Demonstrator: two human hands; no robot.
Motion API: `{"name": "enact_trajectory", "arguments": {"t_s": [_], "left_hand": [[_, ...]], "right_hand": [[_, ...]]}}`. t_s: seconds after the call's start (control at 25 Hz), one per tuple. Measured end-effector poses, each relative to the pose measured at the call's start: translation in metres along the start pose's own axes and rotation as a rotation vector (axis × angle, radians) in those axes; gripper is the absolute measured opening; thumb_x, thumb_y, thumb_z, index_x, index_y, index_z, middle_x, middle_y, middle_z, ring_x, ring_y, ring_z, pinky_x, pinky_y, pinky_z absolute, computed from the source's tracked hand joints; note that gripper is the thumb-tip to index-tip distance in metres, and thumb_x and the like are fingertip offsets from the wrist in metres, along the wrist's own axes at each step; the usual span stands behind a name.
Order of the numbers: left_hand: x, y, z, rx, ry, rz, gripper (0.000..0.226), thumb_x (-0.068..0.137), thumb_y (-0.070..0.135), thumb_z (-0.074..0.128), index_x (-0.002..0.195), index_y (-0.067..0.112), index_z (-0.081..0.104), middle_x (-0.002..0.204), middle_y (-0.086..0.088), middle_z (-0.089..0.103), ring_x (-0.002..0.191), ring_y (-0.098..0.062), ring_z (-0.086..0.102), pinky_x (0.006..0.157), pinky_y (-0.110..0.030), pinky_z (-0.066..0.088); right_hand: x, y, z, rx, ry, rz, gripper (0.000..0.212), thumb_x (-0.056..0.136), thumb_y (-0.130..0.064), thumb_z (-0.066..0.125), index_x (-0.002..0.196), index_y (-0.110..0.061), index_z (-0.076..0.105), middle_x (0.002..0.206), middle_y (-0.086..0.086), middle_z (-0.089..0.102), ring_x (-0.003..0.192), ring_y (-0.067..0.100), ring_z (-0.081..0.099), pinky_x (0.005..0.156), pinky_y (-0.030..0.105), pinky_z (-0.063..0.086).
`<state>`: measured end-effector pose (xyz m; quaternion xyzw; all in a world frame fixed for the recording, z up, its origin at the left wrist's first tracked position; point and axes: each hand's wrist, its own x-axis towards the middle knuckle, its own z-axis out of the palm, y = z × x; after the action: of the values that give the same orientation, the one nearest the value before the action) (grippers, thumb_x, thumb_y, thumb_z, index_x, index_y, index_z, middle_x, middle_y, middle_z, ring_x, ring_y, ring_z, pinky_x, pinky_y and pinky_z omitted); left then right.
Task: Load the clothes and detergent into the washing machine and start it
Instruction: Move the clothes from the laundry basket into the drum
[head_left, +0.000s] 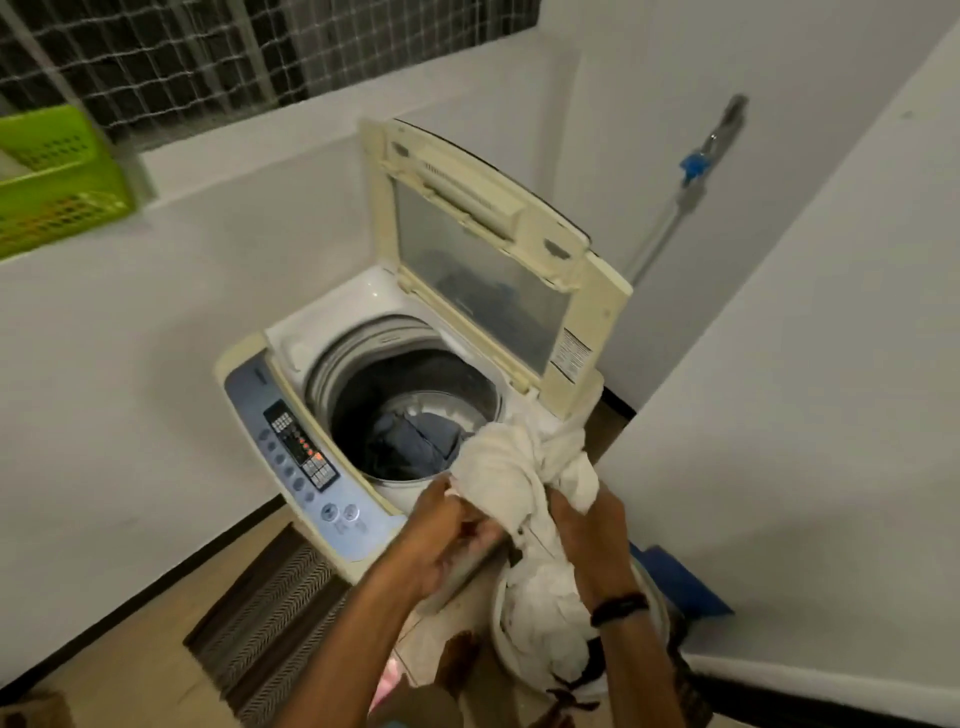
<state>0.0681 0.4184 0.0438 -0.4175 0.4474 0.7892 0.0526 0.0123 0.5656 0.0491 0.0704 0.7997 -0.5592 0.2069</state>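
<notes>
I hold one big white cloth (524, 467) bunched up just over the front edge of the one washing machine (332, 374), whose lid (483, 249) stands open, and some dark clothes (415, 436) lie down in the drum. My two hands both grab it: my left hand (447, 525) curls around the lower bunch and my right hand (582, 525) pinches the other side. The cloth hangs down into one white bucket (498, 639) by my feet.

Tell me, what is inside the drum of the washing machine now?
Inside the drum lies blue-grey clothing at the bottom. The white cloth, held by the left hand and right hand, covers the drum's near right edge, so that part is hidden.
</notes>
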Motion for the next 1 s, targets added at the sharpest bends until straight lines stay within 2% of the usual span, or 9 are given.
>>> {"name": "enact_trajectory", "arguments": {"t_s": [0.04, 0.16, 0.24, 0.36, 0.48, 0.56, 0.68, 0.92, 1.0], "left_hand": [[-0.001, 0.015, -0.016, -0.074, -0.016, 0.015, 0.030, 0.093, 0.004, 0.048, 0.120, 0.009, 0.060, 0.086, -0.008, 0.068, 0.067, -0.020, 0.065, 0.064, -0.033, 0.057], [0.024, 0.069, -0.056, -0.244, 0.147, 0.190, 0.018, 0.101, 0.025, 0.046, 0.095, 0.017, 0.061, 0.068, -0.003, 0.050, 0.055, -0.017, 0.046, 0.068, -0.037, 0.049], [0.052, 0.090, -0.065, -0.120, 0.187, 0.196, 0.021, 0.099, 0.027, 0.047, 0.099, 0.014, 0.063, 0.068, -0.001, 0.052, 0.060, -0.017, 0.050, 0.075, -0.037, 0.052], [0.103, 0.090, -0.083, 0.125, 0.215, 0.125, 0.034, 0.097, 0.035, 0.047, 0.116, 0.010, 0.059, 0.087, -0.004, 0.063, 0.076, -0.019, 0.061, 0.067, -0.030, 0.053], [0.123, 0.068, -0.081, 0.340, 0.313, 0.143, 0.045, 0.086, 0.050, 0.056, 0.117, 0.017, 0.057, 0.107, -0.003, 0.064, 0.093, -0.025, 0.063, 0.083, -0.041, 0.056], [0.121, 0.043, -0.063, 0.427, 0.337, 0.234, 0.025, 0.085, 0.045, 0.057, 0.097, 0.024, 0.063, 0.098, -0.003, 0.070, 0.090, -0.026, 0.067, 0.088, -0.047, 0.056], [0.110, -0.009, -0.026, 0.507, 0.244, 0.257, 0.013, 0.086, 0.035, 0.059, 0.088, 0.026, 0.067, 0.087, 0.004, 0.072, 0.084, -0.020, 0.070, 0.085, -0.045, 0.057], [0.110, -0.122, 0.051, 0.908, -0.102, 0.082, 0.017, 0.093, 0.026, 0.058, 0.106, 0.022, 0.068, 0.104, 0.008, 0.069, 0.099, -0.012, 0.064, 0.089, -0.023, 0.049], [0.134, -0.168, 0.066, 1.098, -0.183, -0.011, 0.020, 0.092, 0.031, 0.055, 0.108, 0.025, 0.064, 0.108, 0.007, 0.067, 0.103, -0.013, 0.062, 0.091, -0.026, 0.048]], "right_hand": [[0.010, -0.013, 0.017, -0.035, 0.048, -0.055, 0.004, 0.091, -0.014, 0.062, 0.093, -0.017, 0.062, 0.095, 0.001, 0.065, 0.091, 0.019, 0.061, 0.084, 0.027, 0.054], [0.044, -0.053, 0.083, -0.093, 0.055, -0.213, 0.042, 0.092, -0.027, 0.062, 0.131, -0.012, 0.055, 0.126, 0.004, 0.062, 0.117, 0.017, 0.055, 0.103, 0.025, 0.038], [0.068, -0.061, 0.120, -0.139, -0.056, -0.250, 0.058, 0.093, -0.031, 0.060, 0.144, -0.011, 0.041, 0.141, 0.008, 0.053, 0.127, 0.022, 0.050, 0.100, 0.020, 0.034], [0.095, -0.051, 0.149, -0.270, -0.207, -0.132, 0.080, 0.091, -0.033, 0.061, 0.154, -0.010, 0.017, 0.152, 0.012, 0.038, 0.137, 0.029, 0.041, 0.108, 0.031, 0.036], [0.110, -0.014, 0.131, -0.337, -0.185, -0.098, 0.046, 0.094, -0.025, 0.056, 0.137, -0.010, 0.050, 0.134, 0.008, 0.058, 0.122, 0.021, 0.055, 0.105, 0.031, 0.042], [0.116, 0.020, 0.104, -0.370, -0.164, -0.078, 0.024, 0.093, -0.025, 0.050, 0.103, -0.015, 0.070, 0.105, 0.005, 0.071, 0.097, 0.018, 0.065, 0.097, 0.036, 0.051], [0.121, 0.095, 0.051, -0.356, -0.074, 0.040, 0.027, 0.080, -0.030, 0.047, 0.058, -0.018, 0.056, 0.063, -0.001, 0.063, 0.061, 0.019, 0.058, 0.066, 0.047, 0.053], [0.104, 0.251, -0.038, -0.356, 0.001, 0.441, 0.023, 0.087, -0.029, 0.055, 0.078, -0.014, 0.070, 0.077, 0.009, 0.070, 0.077, 0.029, 0.068, 0.073, 0.041, 0.057], [0.100, 0.278, -0.055, -0.358, -0.004, 0.536, 0.024, 0.089, -0.018, 0.055, 0.078, -0.004, 0.071, 0.076, 0.014, 0.070, 0.075, 0.030, 0.065, 0.069, 0.037, 0.052]]}}
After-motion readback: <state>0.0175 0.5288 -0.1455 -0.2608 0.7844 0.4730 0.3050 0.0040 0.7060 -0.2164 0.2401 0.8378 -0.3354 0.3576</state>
